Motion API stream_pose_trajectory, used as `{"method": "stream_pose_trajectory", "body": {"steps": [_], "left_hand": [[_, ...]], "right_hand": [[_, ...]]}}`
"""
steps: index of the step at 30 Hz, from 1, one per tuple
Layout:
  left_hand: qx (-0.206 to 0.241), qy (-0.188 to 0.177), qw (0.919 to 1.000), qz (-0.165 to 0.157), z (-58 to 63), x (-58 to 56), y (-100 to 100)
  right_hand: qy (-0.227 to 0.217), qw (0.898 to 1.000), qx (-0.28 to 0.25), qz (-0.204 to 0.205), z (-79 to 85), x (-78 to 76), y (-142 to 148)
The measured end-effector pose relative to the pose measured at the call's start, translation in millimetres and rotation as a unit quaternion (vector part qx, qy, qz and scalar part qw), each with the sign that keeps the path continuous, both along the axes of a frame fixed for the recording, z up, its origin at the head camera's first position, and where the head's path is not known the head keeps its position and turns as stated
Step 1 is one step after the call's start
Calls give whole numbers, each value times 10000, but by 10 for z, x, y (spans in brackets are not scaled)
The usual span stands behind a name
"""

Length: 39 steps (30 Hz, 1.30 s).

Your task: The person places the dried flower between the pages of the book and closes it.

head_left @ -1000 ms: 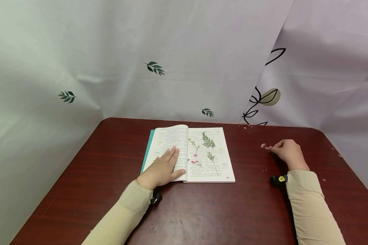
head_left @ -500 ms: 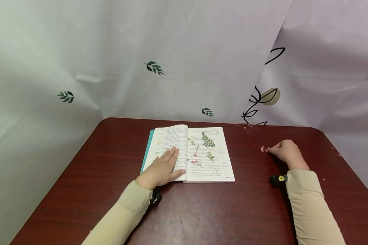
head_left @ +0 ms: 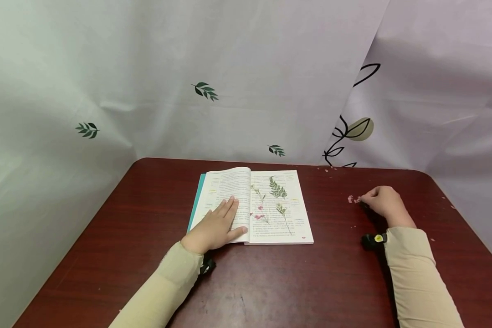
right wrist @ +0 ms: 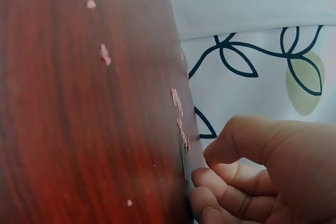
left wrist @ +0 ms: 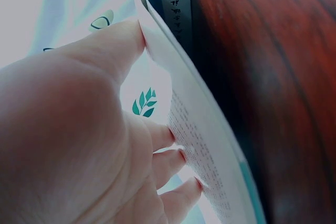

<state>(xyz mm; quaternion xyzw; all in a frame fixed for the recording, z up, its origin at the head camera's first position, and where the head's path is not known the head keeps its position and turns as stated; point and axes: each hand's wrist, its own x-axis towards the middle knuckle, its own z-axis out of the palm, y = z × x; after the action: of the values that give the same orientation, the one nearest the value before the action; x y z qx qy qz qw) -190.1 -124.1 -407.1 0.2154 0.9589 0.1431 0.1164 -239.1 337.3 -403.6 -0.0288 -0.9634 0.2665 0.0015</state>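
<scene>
An open book (head_left: 270,232) lies on the table, its left-hand pages bowed up. My left hand (head_left: 212,228) rests spread on the left page, with thumb and fingertips against the paper. On the right page lie a green fern leaf (head_left: 278,187), a sprig with pink blossoms (head_left: 260,217), a long-stemmed pale flower (head_left: 283,209) and another small pale sprig (head_left: 259,193). Well right of the book, my right hand (head_left: 383,202) pinches a dried pink flower (right wrist: 178,114) by its thin stem between thumb and fingers. The blossoms stick out past the fingertips, low over the table.
Pink petal scraps are scattered on the dark red table (head_left: 279,282), such as one petal (right wrist: 105,55) near the right hand. A pale curtain (head_left: 238,123) with leaf prints hangs along the table's back edge. Each wrist wears a small black camera (head_left: 372,241).
The pink flower by the right fingertips has shifted slightly toward me and turned a little. My left hand stays flat on the page.
</scene>
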Motion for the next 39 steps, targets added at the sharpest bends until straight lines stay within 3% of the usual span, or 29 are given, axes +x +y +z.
{"method": "stream_pose_trajectory", "body": {"steps": [5, 22, 39], "left_hand": [[-30, 25, 10000, 7, 4, 5, 3], [-20, 68, 10000, -22, -5, -5, 4], [-23, 38, 10000, 5, 10, 2, 9]], "right_hand": [[94, 9999, -74, -3, -5, -6, -11], [-385, 9990, -41, 209, 35, 0, -31], [-199, 9984, 85, 525, 7, -23, -5]]}}
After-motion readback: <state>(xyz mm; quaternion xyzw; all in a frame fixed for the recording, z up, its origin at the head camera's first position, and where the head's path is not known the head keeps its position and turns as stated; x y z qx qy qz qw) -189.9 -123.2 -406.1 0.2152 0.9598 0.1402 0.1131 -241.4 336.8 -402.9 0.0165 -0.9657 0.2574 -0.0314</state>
